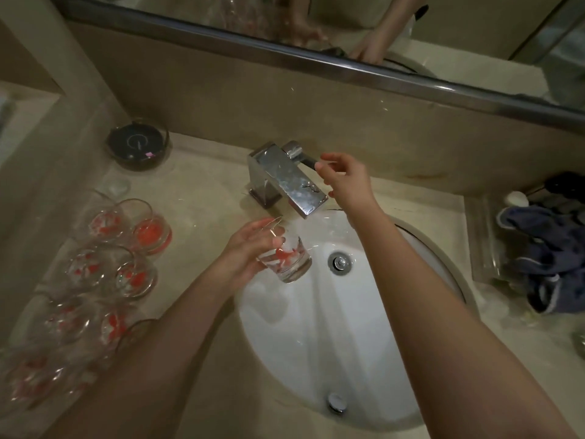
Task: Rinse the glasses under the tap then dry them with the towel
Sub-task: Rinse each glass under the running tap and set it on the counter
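Under the tap (286,177), the left hand (250,248) holds a water-catching glass (289,258).

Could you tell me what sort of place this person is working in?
Most likely a bathroom vanity, perhaps in a hotel: a round white ceramic basin set under a beige stone counter, a square chrome tap running water, and a wide metal-framed wall mirror right behind it.
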A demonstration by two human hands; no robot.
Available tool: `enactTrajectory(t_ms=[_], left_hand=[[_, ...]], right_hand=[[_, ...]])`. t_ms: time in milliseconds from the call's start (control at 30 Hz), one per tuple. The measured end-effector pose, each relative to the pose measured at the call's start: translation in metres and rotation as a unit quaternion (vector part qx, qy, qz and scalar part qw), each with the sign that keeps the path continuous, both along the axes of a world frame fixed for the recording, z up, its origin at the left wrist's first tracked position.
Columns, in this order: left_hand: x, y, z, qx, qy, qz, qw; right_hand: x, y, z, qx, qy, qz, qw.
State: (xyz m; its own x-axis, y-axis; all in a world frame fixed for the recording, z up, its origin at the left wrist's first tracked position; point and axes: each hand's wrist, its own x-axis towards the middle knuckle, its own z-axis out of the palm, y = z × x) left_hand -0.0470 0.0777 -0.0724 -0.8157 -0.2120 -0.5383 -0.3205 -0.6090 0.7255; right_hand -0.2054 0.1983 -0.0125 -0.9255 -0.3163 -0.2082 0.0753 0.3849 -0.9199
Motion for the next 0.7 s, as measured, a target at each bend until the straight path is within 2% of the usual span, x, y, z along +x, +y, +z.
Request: enactTrajectory(t_ms=[133, 200, 467, 700], left_hand=[[-0.004, 0.015, -0.007, 0.062, 0.025, 0.029, 0.997], [-0.006, 0.024, -0.009, 0.083, 0.009, 0.051, 0.995], [-0.009, 0.052, -0.011, 0.075, -0.001, 0.037, 0.996], [-0.009, 0.054, -0.017, 0.063, -0.037, 0.025, 0.997]], right_hand=[[-0.009, -0.01, -0.01, 0.005, -0.001, 0.008, 1.0], [-0.011, -0.011, -0.013, 0.002, 0.008, 0.017, 1.0], [-0.019, -0.013, -0.019, -0.007, 0.052, 0.021, 0.998], [-0.024, -0.014, -0.024, -0.021, 0.033, 0.02, 0.999]])
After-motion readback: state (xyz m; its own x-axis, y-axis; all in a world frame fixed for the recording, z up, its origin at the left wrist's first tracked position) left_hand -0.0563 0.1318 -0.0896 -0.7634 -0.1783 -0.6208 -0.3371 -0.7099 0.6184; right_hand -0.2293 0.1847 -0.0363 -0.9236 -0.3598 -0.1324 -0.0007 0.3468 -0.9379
